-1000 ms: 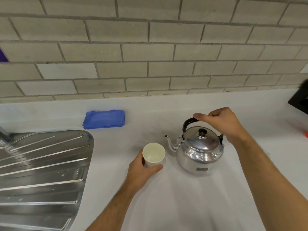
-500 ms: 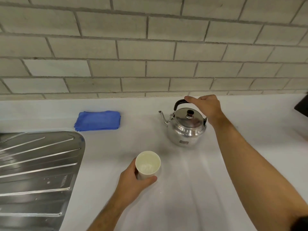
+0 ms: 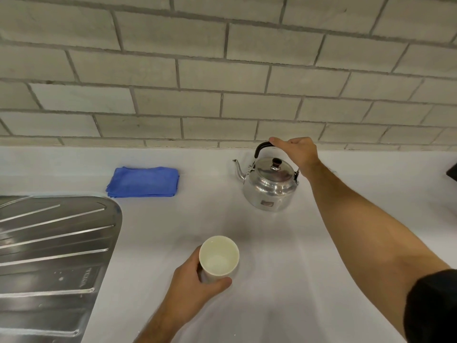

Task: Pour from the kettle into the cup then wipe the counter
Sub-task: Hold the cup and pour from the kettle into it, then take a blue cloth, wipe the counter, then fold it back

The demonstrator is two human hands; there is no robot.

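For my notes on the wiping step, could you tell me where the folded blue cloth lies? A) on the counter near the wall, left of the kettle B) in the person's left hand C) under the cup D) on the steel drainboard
A: the blue cloth lies folded on the counter near the wall, left of the kettle, touched by neither hand.

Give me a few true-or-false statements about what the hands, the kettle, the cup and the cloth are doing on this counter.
1. The right hand grips the handle of the kettle. True.
2. The kettle is tipped over the cup, pouring. False: it stands upright near the wall, apart from the cup.
3. The left hand holds the cup. True.
4. The blue cloth is being wiped across the counter. False: it lies folded and untouched, left of the kettle.
5. The kettle's lid is off. False: the lid is on.
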